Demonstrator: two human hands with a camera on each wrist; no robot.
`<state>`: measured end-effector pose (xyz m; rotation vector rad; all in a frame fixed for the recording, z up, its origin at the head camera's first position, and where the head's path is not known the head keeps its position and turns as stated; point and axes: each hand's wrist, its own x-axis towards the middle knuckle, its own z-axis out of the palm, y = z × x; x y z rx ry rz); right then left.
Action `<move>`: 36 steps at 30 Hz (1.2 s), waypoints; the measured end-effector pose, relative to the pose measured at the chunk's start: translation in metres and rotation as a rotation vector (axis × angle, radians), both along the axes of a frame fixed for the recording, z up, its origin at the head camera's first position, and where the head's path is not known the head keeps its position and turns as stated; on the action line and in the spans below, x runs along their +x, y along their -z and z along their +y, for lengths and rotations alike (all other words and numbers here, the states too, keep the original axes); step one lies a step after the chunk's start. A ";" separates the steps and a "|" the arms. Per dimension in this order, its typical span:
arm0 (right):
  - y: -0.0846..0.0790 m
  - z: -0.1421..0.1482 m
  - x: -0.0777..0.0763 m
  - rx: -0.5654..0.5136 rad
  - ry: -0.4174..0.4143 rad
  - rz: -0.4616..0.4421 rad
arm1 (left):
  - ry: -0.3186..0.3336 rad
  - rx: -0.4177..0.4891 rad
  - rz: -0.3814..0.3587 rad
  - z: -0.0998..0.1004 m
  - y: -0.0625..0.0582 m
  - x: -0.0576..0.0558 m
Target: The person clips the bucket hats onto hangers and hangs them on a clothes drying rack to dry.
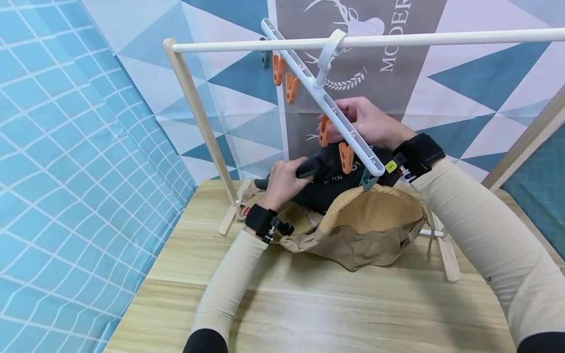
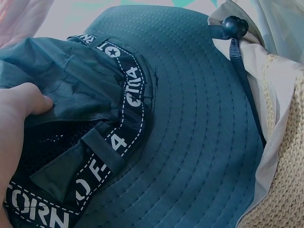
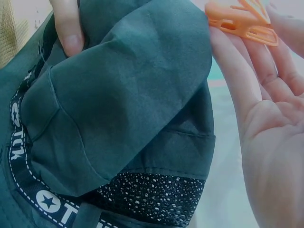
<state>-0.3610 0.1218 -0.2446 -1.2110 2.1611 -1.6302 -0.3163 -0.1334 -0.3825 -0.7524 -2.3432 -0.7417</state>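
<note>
In the head view my left hand [image 1: 284, 181] grips the crown of a dark sun hat [image 1: 322, 179] with white lettering on its band. The left wrist view shows that hat's wide stitched brim [image 2: 194, 114] and my thumb pressed on the crown. My right hand [image 1: 368, 120] is raised behind a white hanger [image 1: 324, 100], its fingers and thumb about an orange clothespin [image 3: 244, 23]. The clothespin's end meets the hat's edge; whether it bites the fabric I cannot tell. A tan hat [image 1: 366, 240] with a woven lining hangs below a dark green clothespin [image 1: 368, 180].
The hanger hooks over a white rail [image 1: 441, 39] on wooden posts [image 1: 200, 117]. More orange clothespins [image 1: 346, 158] hang along it, with another dark green one [image 1: 265, 54] at its far end. Beneath lies a wooden tabletop [image 1: 309, 309]; a patterned backdrop [image 1: 238, 63] stands behind.
</note>
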 end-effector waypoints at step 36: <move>-0.006 0.003 -0.001 0.024 -0.009 0.057 | 0.026 0.093 0.070 0.000 -0.018 0.004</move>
